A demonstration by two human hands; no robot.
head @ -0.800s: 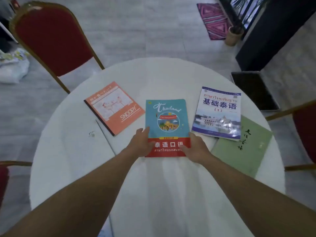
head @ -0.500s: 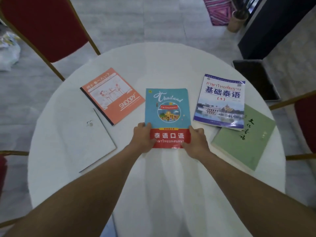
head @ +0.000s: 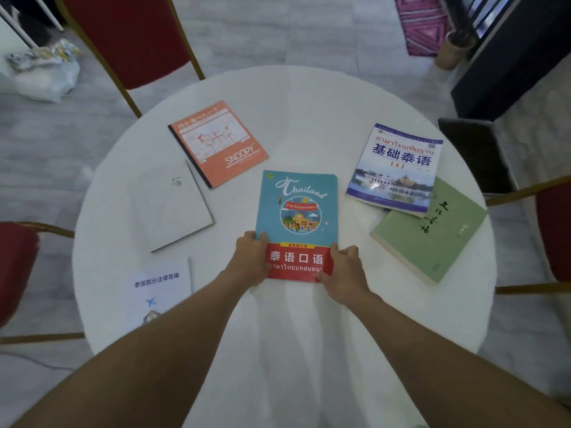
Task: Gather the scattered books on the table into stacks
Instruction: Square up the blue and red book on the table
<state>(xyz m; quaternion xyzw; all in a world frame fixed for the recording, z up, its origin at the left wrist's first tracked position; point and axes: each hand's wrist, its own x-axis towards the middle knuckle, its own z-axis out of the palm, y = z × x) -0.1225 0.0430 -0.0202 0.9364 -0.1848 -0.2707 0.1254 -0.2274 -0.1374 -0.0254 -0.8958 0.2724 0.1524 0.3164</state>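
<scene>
A teal and red "Thailand" book (head: 298,208) lies in the middle of the round white table (head: 309,118). My left hand (head: 251,257) grips its lower left corner and my right hand (head: 344,270) grips its lower right corner. An orange Snoopy notebook (head: 217,143) lies at the back left, with a white book (head: 173,208) in front of it. A white and blue booklet (head: 159,291) sits near the left front edge. On the right, a blue and white Thai textbook (head: 398,168) overlaps a green book (head: 429,233).
Red chairs with gold frames stand at the back left (head: 133,35), at the left (head: 15,267) and at the right (head: 553,230). A dark mat (head: 475,152) lies on the floor beyond the table's right side. A white bag (head: 46,72) sits on the floor at far left.
Both hands have closed onto the Thailand book's lower corners and drawn it toward me. The view has tilted down, and the white and blue booklet has come into sight.
</scene>
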